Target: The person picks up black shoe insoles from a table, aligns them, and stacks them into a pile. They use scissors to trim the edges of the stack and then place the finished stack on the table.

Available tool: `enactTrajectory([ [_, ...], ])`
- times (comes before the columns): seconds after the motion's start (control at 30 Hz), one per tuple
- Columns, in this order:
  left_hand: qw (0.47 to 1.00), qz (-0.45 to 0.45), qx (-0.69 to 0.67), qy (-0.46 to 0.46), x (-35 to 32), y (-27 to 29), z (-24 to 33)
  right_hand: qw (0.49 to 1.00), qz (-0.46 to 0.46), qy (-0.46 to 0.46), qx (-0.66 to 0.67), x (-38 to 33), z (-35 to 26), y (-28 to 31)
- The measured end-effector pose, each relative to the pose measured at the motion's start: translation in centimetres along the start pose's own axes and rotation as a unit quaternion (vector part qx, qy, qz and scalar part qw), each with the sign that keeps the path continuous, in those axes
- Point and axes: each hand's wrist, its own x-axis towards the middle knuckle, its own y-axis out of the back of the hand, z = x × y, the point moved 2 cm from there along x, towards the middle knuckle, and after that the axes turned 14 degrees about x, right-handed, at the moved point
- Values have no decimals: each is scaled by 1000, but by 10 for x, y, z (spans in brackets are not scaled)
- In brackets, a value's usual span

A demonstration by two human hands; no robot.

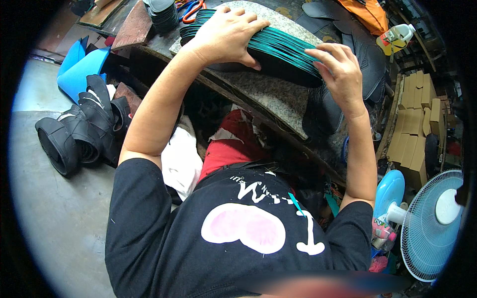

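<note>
Left hand (226, 35) lies flat on top of a stack of teal-edged black soles (278, 49), palm pressing down, fingers spread, not clenched. Right hand (340, 69) pinches the stack's right end with its fingertips. Stack lies on the stone counter (268, 94), long axis running from upper left to lower right, edges fanned toward the person. Scissors (191, 10) behind, fan (432, 223) at lower right.
</note>
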Motion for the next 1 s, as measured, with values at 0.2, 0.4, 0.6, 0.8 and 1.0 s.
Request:
enactTrajectory([
  [0.2,999,-20,-26,3,0,1,-1,994,-58,48,-78,8,-2,6],
  [0.4,1000,-13,-15,-1,0,0,-1,997,36,-37,-57,-7,16,24],
  [0.6,998,39,28,-30,-2,-9,-2,992,27,-107,62,-24,25,24],
  [0.8,994,39,105,-6,0,-22,-3,906,-80,-414,-33,-96,-1,70],
  [1.0,995,49,83,-16,-1,-20,-4,815,-149,-558,-41,-164,-46,81],
])
